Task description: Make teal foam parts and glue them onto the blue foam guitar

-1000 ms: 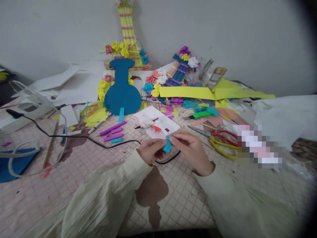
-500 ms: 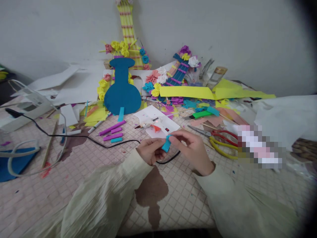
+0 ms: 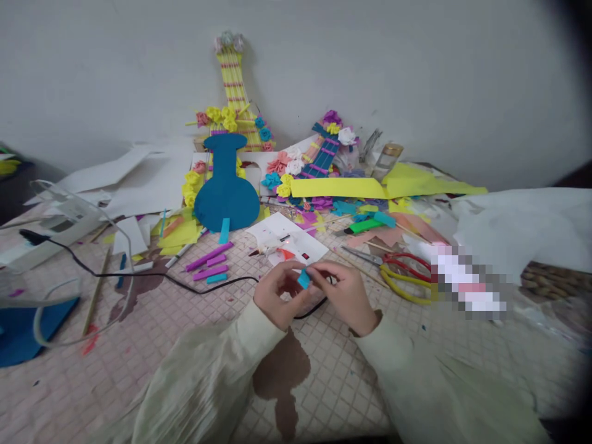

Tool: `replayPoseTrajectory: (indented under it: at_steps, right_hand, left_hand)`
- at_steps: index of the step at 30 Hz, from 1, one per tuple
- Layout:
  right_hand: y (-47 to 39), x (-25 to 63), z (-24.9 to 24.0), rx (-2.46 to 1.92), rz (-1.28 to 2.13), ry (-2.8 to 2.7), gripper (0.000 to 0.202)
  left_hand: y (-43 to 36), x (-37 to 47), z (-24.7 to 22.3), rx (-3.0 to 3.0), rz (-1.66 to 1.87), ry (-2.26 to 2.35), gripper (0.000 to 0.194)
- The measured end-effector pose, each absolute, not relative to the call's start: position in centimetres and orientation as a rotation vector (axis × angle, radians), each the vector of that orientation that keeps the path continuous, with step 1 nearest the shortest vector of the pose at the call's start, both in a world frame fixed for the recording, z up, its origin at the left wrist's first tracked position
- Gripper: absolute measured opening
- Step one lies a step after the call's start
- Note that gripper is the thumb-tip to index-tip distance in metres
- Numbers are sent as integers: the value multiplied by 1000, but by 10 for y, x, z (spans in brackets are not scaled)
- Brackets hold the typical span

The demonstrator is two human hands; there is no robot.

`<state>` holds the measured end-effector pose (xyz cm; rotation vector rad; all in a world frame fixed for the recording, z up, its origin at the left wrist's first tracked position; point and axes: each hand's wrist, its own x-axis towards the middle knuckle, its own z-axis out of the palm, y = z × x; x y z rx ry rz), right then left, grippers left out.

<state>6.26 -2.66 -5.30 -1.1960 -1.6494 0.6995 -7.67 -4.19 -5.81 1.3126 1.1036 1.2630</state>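
A small piece of light-blue paper (image 3: 303,279) is pinched between both hands above the tiled-pattern tabletop. My left hand (image 3: 278,297) curls round its left side, the thumb reaching toward the paper. From the right, my right hand (image 3: 348,295) grips the upper part with thumb and fingers; part of the paper is hidden by them. Just beyond the hands a glue gun (image 3: 275,248) with an orange trigger rests on a white card (image 3: 305,237). Left of it lie several folded purple strips (image 3: 209,256) and a folded light-blue strip (image 3: 217,279).
A dark-blue guitar-shaped cutout (image 3: 226,200) leans against flower-decorated paper guitars at the back. Red-and-yellow-handled scissors (image 3: 402,277) and a green cutter (image 3: 367,226) lie to the right. A black cord (image 3: 152,275) crosses from the power strip (image 3: 28,253). Yellow paper (image 3: 337,187) lies behind.
The light-blue paper has been turned or folded and shows smaller between the fingers. My left thumb has dropped lower, and my hands are closer together. The view has tilted upward.
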Motion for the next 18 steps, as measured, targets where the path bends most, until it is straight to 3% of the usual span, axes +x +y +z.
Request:
replayPoseTrajectory:
  at_steps: [8, 13, 18]
  right_hand:
    - [-29, 86, -45, -1294, 450, -1669, 18]
    - [-16, 166, -50, -1889, 52, -1912, 25]
    - [-14, 224, -64, -2170, -54, -1928, 36]
  left_hand:
    - [-29, -87, -65, 1447, 1459, 1111, 26]
    - [-28, -88, -60, 1524, 1586, 1058, 22]
    - [-31, -84, -59, 1432, 1703, 963, 20]
